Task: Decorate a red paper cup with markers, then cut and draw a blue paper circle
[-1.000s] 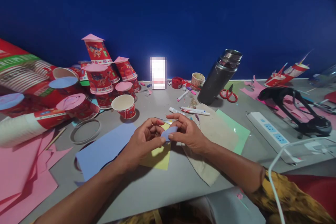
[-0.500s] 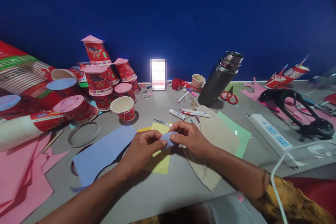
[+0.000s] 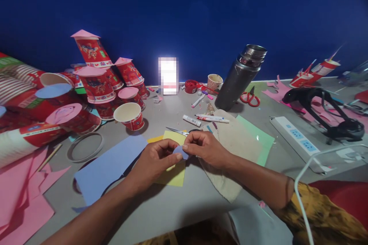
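Observation:
A small blue paper piece (image 3: 180, 152) is pinched between both hands just above the grey table (image 3: 178, 203). My left hand (image 3: 155, 159) grips its left side with thumb and fingers closed. My right hand (image 3: 205, 147) pinches its right side, fingers curled. Under the hands lies a yellow paper sheet (image 3: 172, 172). A larger blue paper sheet (image 3: 109, 166) lies to the left of my left hand. Small scissors (image 3: 176, 131) rest just beyond the yellow sheet.
Red paper cups (image 3: 97, 84) are piled at the left, one open cup (image 3: 129, 115) standing nearer. Pink paper (image 3: 23, 191), a metal flask (image 3: 240, 78), red scissors (image 3: 250, 98), markers (image 3: 211, 118), a beige cloth (image 3: 230, 149) and a power strip (image 3: 296, 139) surround the hands.
Both hands have drawn a little closer to me and lower, and the blue piece looks smaller and more folded between the fingers. The view has shifted slightly.

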Available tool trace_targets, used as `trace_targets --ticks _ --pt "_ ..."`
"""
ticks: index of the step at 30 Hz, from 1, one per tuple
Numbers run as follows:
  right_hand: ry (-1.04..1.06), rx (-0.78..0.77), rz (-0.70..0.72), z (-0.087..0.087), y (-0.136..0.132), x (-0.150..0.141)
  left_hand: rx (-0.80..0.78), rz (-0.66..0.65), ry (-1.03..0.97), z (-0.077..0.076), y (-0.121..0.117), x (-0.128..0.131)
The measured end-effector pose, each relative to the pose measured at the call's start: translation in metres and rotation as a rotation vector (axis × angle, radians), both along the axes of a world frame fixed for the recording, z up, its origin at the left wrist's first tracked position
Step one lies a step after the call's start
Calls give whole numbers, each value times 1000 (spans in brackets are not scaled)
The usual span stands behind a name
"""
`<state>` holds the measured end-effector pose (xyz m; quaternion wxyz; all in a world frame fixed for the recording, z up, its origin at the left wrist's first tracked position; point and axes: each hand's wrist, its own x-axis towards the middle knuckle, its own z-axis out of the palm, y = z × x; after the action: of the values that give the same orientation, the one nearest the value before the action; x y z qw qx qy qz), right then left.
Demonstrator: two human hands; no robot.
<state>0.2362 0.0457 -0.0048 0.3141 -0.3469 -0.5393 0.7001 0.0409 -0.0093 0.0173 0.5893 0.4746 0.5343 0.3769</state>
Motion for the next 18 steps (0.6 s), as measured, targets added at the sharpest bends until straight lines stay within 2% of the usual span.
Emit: trace_targets --ticks 6,18 --pt "-38 74 9 1 -2 0 20 56 52 3 0 6" --pt "-103 105 20 1 -1 0 55 4 129 4 -1 5"
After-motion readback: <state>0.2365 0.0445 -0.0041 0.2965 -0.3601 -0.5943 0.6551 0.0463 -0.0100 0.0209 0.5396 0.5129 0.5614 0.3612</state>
